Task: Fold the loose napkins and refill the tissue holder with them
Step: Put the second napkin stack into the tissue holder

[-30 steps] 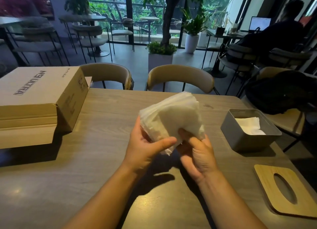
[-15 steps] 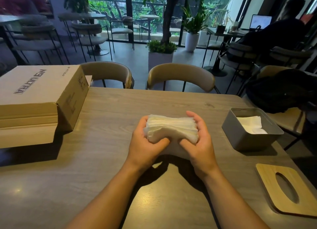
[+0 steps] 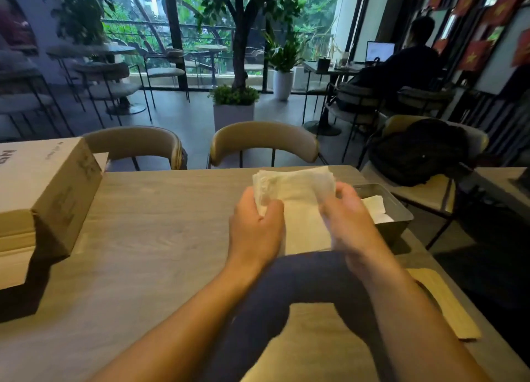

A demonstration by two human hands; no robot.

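A thick stack of white napkins (image 3: 298,198) is held upright above the wooden table (image 3: 160,232), between both hands. My left hand (image 3: 256,227) grips its left edge, thumb in front. My right hand (image 3: 348,218) grips its right edge with curled fingers. Just right of the stack stands the grey metal tissue holder (image 3: 397,222), lid off, with a few white napkins (image 3: 377,208) lying inside. My right hand hides the holder's near left part. The holder's wooden lid (image 3: 447,304) with an oval slot lies on the table near the right edge, partly behind my right forearm.
A large cardboard box (image 3: 43,192) sits on the table's left side. Two tan chairs (image 3: 263,143) stand at the far edge. A black backpack (image 3: 421,152) rests on a chair to the right. A person sits at a laptop in the background.
The napkin stack has moved right, toward the tissue holder, and turned to stand taller in both hands. The view has shifted, so the holder now sits behind my right hand.
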